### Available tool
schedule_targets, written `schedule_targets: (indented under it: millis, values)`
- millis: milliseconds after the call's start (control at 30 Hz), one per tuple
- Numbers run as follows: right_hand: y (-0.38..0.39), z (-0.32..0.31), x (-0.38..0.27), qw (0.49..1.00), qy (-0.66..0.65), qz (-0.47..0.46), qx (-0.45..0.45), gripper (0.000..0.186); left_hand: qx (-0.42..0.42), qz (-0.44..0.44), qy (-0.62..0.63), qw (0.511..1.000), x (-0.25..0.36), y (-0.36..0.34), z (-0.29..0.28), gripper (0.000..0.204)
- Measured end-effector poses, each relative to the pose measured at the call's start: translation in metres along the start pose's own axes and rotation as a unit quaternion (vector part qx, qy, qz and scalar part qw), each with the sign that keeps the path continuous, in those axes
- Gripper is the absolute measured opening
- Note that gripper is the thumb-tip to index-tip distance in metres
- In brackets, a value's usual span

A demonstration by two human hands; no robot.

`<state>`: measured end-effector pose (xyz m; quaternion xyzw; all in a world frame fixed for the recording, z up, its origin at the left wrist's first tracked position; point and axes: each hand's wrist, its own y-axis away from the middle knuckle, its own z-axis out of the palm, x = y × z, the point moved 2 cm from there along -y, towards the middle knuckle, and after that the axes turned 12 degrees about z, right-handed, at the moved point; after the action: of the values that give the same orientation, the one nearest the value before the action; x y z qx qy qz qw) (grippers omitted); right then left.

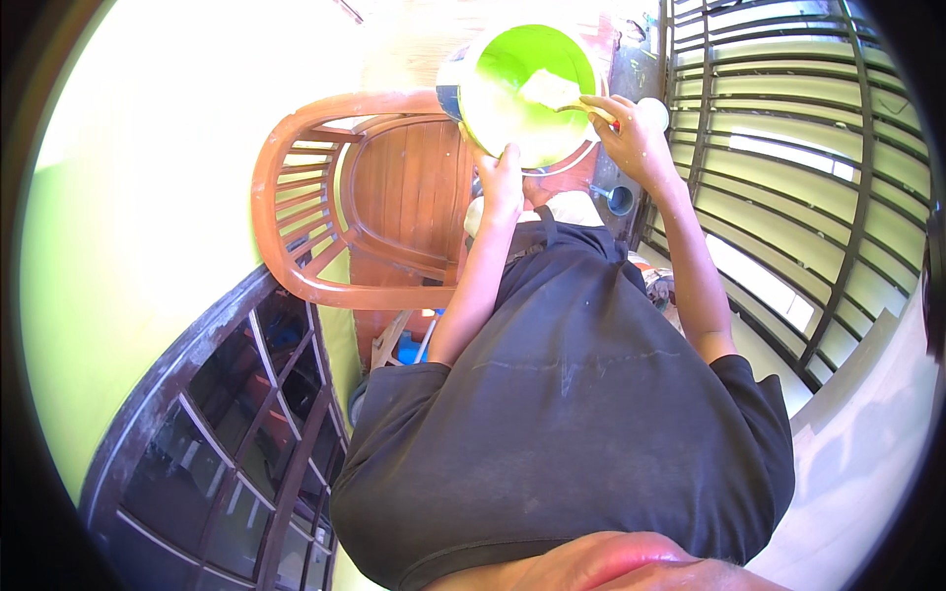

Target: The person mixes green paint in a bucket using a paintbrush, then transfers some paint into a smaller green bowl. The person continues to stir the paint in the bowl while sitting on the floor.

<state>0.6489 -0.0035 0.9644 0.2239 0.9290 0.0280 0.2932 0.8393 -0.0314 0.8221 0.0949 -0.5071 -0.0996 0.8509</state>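
A paint bucket, bright green inside and dark on its outer left side, is tilted so its mouth faces me. My left hand is closed on the bucket's near left rim, with the thumb up along the edge. My right hand grips the handle of a paintbrush at the bucket's right side. The brush's pale, paint-covered bristles point left, over the bucket's mouth. Glare washes out the lower part of the inside, so the paint level cannot be made out.
A brown wooden chair with slatted sides stands left of the bucket. Dark metal bars run along the right. A dark cup-like thing lies below my right hand. At lower left is a dark framed window, beside a light green wall.
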Motion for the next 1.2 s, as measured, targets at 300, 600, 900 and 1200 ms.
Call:
schedule_targets:
  millis: [300, 600, 900, 1200]
  values:
    - [0.03, 0.039, 0.02, 0.979, -0.135, 0.147, 0.049, 0.027, 0.001, -0.11, 0.008, 0.994, -0.027, 0.022, 0.045, 0.031]
    - [0.045, 0.053, 0.046, 0.958, -0.214, 0.188, -0.015, 0.029, -0.081, -0.114, -0.068, 0.988, -0.057, 0.019, 0.089, 0.042]
    - [0.025, 0.028, 0.094, 0.981, -0.151, 0.079, -0.097, 0.027, -0.033, -0.141, -0.1, 0.984, -0.085, 0.02, 0.122, 0.039]
    - [-0.001, 0.026, 0.13, 0.971, -0.191, 0.038, -0.137, 0.028, -0.05, -0.122, -0.148, 0.98, -0.115, -0.005, 0.128, 0.035]
